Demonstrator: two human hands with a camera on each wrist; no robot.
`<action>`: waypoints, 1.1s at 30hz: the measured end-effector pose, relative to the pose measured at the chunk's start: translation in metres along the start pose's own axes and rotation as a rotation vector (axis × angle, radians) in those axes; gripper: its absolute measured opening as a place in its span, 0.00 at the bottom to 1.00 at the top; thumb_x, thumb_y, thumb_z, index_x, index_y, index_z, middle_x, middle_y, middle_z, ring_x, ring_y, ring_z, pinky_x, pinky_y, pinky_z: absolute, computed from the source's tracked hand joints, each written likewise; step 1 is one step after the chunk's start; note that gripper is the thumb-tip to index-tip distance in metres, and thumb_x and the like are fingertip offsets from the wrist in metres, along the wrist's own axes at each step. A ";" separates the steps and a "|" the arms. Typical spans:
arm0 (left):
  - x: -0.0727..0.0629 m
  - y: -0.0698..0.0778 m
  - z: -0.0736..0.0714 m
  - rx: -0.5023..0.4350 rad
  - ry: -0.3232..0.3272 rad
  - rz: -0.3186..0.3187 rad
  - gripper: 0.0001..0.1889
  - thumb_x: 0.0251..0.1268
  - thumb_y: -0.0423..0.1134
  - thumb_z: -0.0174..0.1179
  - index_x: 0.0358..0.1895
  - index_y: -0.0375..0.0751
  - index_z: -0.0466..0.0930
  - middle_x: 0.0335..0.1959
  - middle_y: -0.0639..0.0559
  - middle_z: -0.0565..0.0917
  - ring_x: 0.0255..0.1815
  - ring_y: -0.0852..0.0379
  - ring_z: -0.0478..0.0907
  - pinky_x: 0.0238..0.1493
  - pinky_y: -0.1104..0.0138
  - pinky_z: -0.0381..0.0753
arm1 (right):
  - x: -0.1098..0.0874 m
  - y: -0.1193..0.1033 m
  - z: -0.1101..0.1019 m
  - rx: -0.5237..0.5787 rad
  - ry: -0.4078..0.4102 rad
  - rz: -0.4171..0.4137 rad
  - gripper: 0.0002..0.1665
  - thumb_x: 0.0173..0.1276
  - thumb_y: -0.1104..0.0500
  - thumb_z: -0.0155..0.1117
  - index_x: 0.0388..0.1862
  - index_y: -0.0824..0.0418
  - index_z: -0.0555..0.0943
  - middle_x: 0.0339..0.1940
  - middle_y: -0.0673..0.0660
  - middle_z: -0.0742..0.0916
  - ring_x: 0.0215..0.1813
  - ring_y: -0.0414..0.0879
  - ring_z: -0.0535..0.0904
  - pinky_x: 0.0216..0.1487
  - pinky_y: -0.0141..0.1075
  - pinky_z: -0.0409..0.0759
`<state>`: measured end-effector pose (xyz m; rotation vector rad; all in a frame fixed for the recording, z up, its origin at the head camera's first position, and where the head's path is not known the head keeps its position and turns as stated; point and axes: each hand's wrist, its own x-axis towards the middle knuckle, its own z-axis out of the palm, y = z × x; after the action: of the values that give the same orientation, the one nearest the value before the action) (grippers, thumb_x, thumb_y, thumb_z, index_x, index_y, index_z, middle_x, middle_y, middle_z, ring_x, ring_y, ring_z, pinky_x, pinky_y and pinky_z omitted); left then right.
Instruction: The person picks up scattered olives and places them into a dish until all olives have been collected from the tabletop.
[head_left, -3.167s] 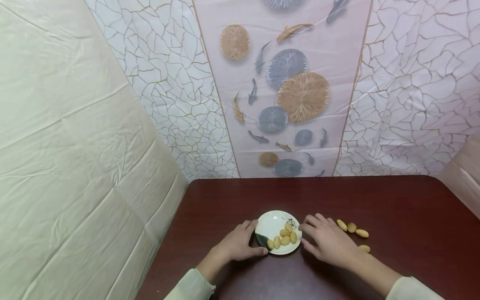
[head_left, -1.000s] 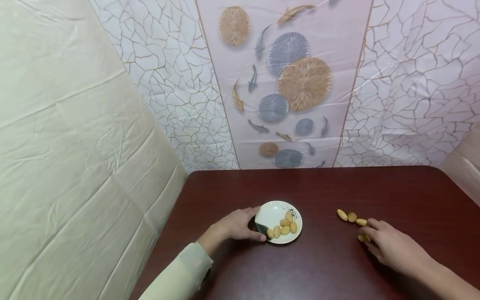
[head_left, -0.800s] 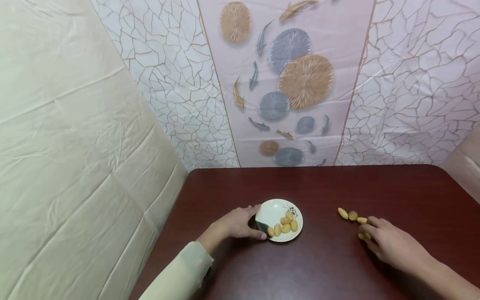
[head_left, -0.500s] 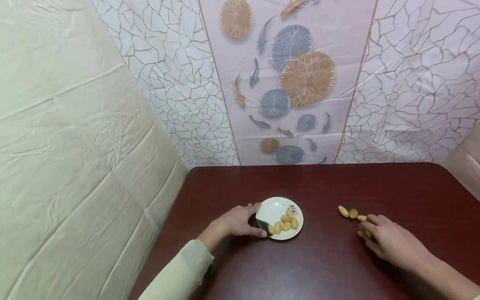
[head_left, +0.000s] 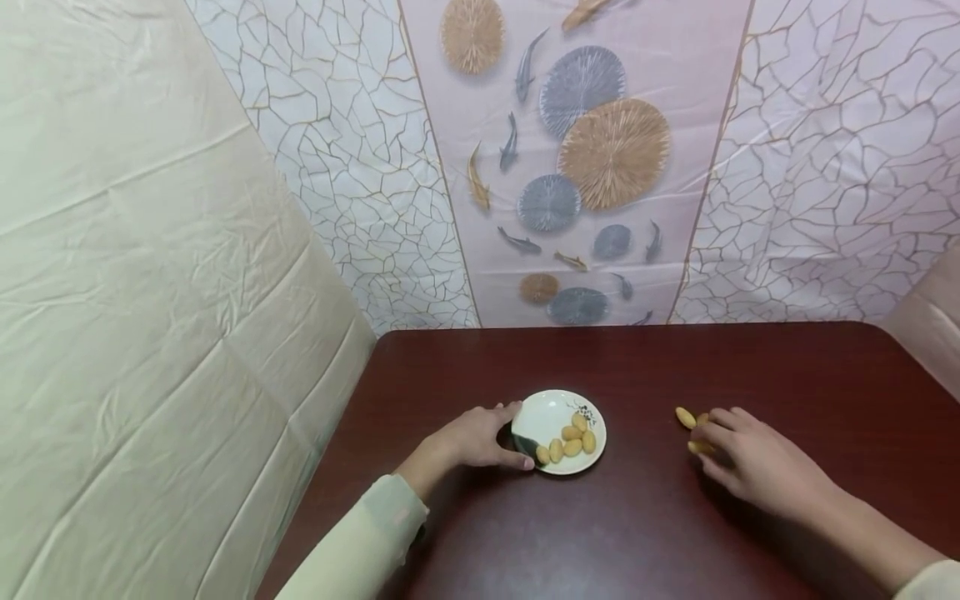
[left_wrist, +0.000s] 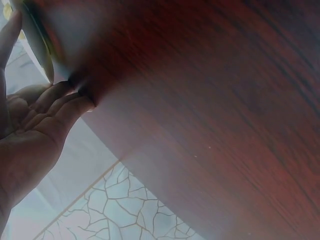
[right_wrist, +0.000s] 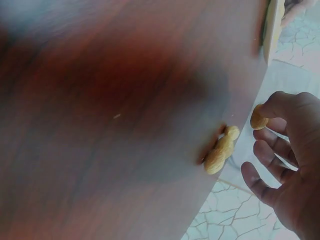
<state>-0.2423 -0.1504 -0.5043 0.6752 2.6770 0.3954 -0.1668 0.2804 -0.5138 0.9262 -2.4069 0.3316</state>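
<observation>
A small white plate [head_left: 542, 408] with a dark green patch and a floral sprig holds several yellow-tan oval nut-like pieces [head_left: 572, 447] along its right and near side. My left hand [head_left: 474, 437] rests at the plate's left rim, thumb at the near edge and forefinger at the far edge, fingers spread. My right hand [head_left: 761, 458] pinches one nut-like piece [right_wrist: 258, 118] between thumb and forefinger, its other fingers loosely bent. In the right wrist view, a short row of wrinkled nut-like pieces [right_wrist: 215, 161] lies beside the hand; the fingers partly hide this row in the head view.
A dark red-brown table [head_left: 600, 533] carries everything. Patterned cloth [head_left: 615, 250] hangs behind its far edge, and a cream cloth [head_left: 187, 333] stands at the left. The plate lies left of the loose pieces.
My right hand left the plate's right side, reached the loose pieces, gripped the nearest one, and has lately shifted left with it. My left hand stays at the plate. The head view tilts down slightly.
</observation>
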 end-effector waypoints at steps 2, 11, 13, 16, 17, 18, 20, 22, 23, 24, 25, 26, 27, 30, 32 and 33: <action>0.001 0.000 -0.002 0.004 0.002 0.001 0.62 0.62 0.75 0.72 0.92 0.49 0.55 0.88 0.40 0.65 0.89 0.42 0.66 0.86 0.49 0.69 | 0.007 -0.001 0.002 0.015 0.017 -0.023 0.23 0.84 0.36 0.60 0.40 0.49 0.90 0.39 0.43 0.84 0.40 0.42 0.78 0.39 0.39 0.81; 0.002 -0.001 -0.003 0.029 0.006 -0.003 0.62 0.61 0.77 0.72 0.92 0.51 0.55 0.87 0.37 0.67 0.87 0.40 0.68 0.85 0.48 0.71 | 0.039 -0.015 0.013 0.050 0.053 -0.101 0.12 0.59 0.60 0.83 0.39 0.51 0.89 0.37 0.45 0.85 0.39 0.43 0.78 0.40 0.41 0.81; 0.002 0.000 -0.003 0.032 0.008 0.000 0.62 0.62 0.76 0.72 0.92 0.51 0.55 0.87 0.37 0.67 0.87 0.40 0.68 0.85 0.48 0.71 | 0.045 -0.019 0.016 0.056 0.051 -0.110 0.16 0.54 0.62 0.86 0.39 0.51 0.89 0.37 0.43 0.85 0.39 0.42 0.78 0.40 0.41 0.81; 0.001 0.000 -0.003 0.037 0.010 0.002 0.62 0.62 0.76 0.72 0.92 0.50 0.55 0.87 0.37 0.67 0.87 0.40 0.68 0.85 0.49 0.71 | 0.053 -0.025 0.019 0.063 0.046 -0.114 0.22 0.47 0.65 0.88 0.40 0.51 0.90 0.37 0.43 0.86 0.40 0.42 0.78 0.40 0.42 0.82; 0.001 0.000 -0.003 0.039 0.011 0.003 0.62 0.62 0.76 0.72 0.92 0.50 0.55 0.87 0.37 0.67 0.87 0.40 0.69 0.85 0.49 0.71 | 0.056 -0.027 0.020 0.060 0.044 -0.112 0.21 0.47 0.65 0.88 0.39 0.50 0.90 0.37 0.43 0.86 0.40 0.42 0.78 0.40 0.42 0.81; 0.001 0.000 -0.003 0.041 0.011 0.004 0.62 0.62 0.76 0.72 0.92 0.50 0.55 0.87 0.37 0.67 0.87 0.40 0.69 0.85 0.49 0.71 | 0.058 -0.029 0.021 0.060 0.039 -0.107 0.20 0.48 0.64 0.88 0.39 0.50 0.90 0.37 0.43 0.86 0.40 0.42 0.78 0.40 0.42 0.81; 0.001 -0.001 -0.003 0.044 0.009 0.002 0.62 0.62 0.76 0.72 0.92 0.50 0.55 0.87 0.37 0.67 0.87 0.40 0.69 0.85 0.49 0.71 | 0.063 -0.034 0.022 0.059 0.022 -0.087 0.19 0.51 0.63 0.88 0.39 0.49 0.90 0.37 0.43 0.86 0.41 0.42 0.77 0.39 0.42 0.81; 0.001 -0.001 -0.003 0.043 0.007 0.000 0.62 0.62 0.76 0.72 0.92 0.50 0.55 0.87 0.37 0.67 0.87 0.40 0.68 0.85 0.49 0.71 | 0.067 -0.039 0.023 0.062 -0.001 -0.066 0.18 0.53 0.63 0.87 0.40 0.49 0.90 0.38 0.43 0.86 0.41 0.42 0.77 0.38 0.43 0.81; 0.001 -0.001 -0.003 0.041 0.006 -0.001 0.62 0.62 0.76 0.72 0.92 0.50 0.55 0.87 0.36 0.67 0.87 0.40 0.68 0.85 0.49 0.71 | 0.069 -0.041 0.024 0.062 -0.011 -0.059 0.18 0.53 0.62 0.87 0.40 0.48 0.90 0.38 0.43 0.86 0.41 0.42 0.77 0.39 0.44 0.81; 0.001 -0.001 -0.003 0.039 0.005 -0.002 0.62 0.62 0.76 0.72 0.92 0.50 0.55 0.87 0.37 0.67 0.87 0.40 0.68 0.85 0.49 0.71 | 0.071 -0.043 0.024 0.065 -0.019 -0.053 0.17 0.54 0.62 0.87 0.40 0.49 0.90 0.39 0.44 0.86 0.42 0.42 0.77 0.39 0.44 0.82; 0.001 -0.001 -0.003 0.035 0.003 -0.003 0.62 0.62 0.76 0.72 0.92 0.50 0.55 0.87 0.37 0.67 0.87 0.40 0.67 0.85 0.49 0.70 | 0.072 -0.045 0.025 0.067 -0.025 -0.052 0.17 0.54 0.62 0.87 0.40 0.49 0.90 0.39 0.44 0.86 0.42 0.42 0.77 0.39 0.45 0.82; 0.001 -0.001 -0.003 0.031 0.002 -0.004 0.62 0.61 0.76 0.72 0.92 0.50 0.55 0.87 0.37 0.67 0.87 0.41 0.67 0.85 0.49 0.70 | 0.074 -0.046 0.026 0.070 -0.028 -0.053 0.17 0.55 0.62 0.87 0.40 0.49 0.90 0.39 0.44 0.86 0.42 0.42 0.77 0.40 0.45 0.82; 0.001 -0.001 -0.003 0.029 0.000 -0.004 0.62 0.61 0.76 0.72 0.92 0.50 0.55 0.87 0.37 0.67 0.88 0.41 0.67 0.85 0.49 0.70 | 0.076 -0.048 0.027 0.073 -0.030 -0.056 0.17 0.55 0.62 0.87 0.40 0.50 0.90 0.39 0.44 0.86 0.43 0.43 0.78 0.41 0.45 0.82; 0.000 0.000 -0.003 0.025 -0.005 -0.005 0.62 0.62 0.76 0.72 0.92 0.51 0.54 0.87 0.38 0.66 0.88 0.41 0.67 0.85 0.49 0.70 | 0.082 -0.052 0.032 0.082 -0.036 -0.060 0.15 0.57 0.62 0.86 0.40 0.51 0.90 0.38 0.45 0.86 0.43 0.42 0.78 0.41 0.44 0.82; 0.000 0.001 -0.003 0.025 -0.006 -0.006 0.62 0.62 0.76 0.72 0.92 0.51 0.54 0.87 0.38 0.66 0.88 0.40 0.67 0.85 0.49 0.70 | 0.085 -0.054 0.035 0.091 -0.049 -0.057 0.14 0.59 0.61 0.85 0.41 0.51 0.90 0.39 0.45 0.86 0.43 0.42 0.77 0.41 0.43 0.82; 0.000 0.001 -0.003 0.025 -0.007 -0.006 0.62 0.62 0.76 0.72 0.92 0.51 0.54 0.87 0.38 0.66 0.88 0.40 0.67 0.85 0.49 0.70 | 0.087 -0.054 0.037 0.098 -0.058 -0.055 0.13 0.60 0.61 0.85 0.41 0.51 0.90 0.39 0.45 0.86 0.43 0.42 0.77 0.40 0.43 0.81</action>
<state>-0.2429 -0.1505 -0.5011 0.6739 2.6810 0.3583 -0.1985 0.1783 -0.4935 1.0565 -2.4312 0.4109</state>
